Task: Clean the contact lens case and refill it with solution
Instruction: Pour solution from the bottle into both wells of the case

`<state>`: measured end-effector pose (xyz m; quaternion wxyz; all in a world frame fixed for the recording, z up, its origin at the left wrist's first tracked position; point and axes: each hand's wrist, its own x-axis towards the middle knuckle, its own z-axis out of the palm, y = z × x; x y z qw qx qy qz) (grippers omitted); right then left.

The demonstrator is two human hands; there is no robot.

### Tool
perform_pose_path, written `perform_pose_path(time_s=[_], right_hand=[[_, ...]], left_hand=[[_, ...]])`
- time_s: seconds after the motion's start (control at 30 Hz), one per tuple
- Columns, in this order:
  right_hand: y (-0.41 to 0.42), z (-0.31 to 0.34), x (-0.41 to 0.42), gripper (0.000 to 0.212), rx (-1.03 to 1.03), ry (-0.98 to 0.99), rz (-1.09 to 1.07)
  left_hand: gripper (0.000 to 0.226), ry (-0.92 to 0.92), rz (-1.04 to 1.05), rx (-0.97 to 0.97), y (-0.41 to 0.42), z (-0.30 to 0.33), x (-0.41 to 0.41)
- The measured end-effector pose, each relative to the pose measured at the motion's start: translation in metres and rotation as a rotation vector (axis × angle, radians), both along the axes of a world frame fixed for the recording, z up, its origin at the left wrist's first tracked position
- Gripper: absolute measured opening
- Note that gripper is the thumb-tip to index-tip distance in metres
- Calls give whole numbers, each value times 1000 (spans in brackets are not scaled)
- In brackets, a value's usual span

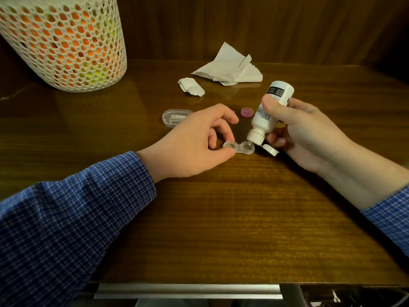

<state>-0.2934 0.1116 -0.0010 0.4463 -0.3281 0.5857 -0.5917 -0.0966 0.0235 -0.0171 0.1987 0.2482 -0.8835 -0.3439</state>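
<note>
A dark wooden desk point(221, 218) is seen from above, with two hands working near its middle; both arms wear blue checked sleeves point(73, 218). A clear contact lens case point(239, 148) lies flat on the desk, both wells uncapped; the left hand point(190, 140) pinches the case's left well, its fingers point(229, 152) closed on the rim. The right hand point(305, 134) grips a white solution bottle point(269, 111), fingers wrapped tight around its body; the bottle is tipped downward, its nozzle right at the right well, its flip cap point(270, 150) hanging open just beside the case. Behind the hands, towards the back edge, a pink lens-case cap point(247, 112) lies on the desk between the left fingertips and the bottle; a second one may be hidden by the left hand. A clear oval container point(174, 117) sits just behind the left hand. Further back lie a small crumpled tissue point(192, 86) and a larger unfolded tissue point(230, 67). At the back left corner stands a white mesh basket point(64, 45) showing orange and yellow-green through its holes.
</note>
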Motion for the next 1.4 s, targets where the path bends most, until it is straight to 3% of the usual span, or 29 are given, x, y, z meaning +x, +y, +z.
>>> perform_pose_path(time_s=[0.47, 0.73, 1.4], right_hand=[[0, -1, -1, 25, -11, 12, -10], [-2, 1, -1, 36, 27, -8, -57], [-1, -1, 0, 25, 4, 28, -15]], left_hand=[[52, 13, 2, 5, -2, -2, 0], [51, 13, 6, 13, -2, -2, 0], [52, 10, -4, -2, -1, -1, 0]])
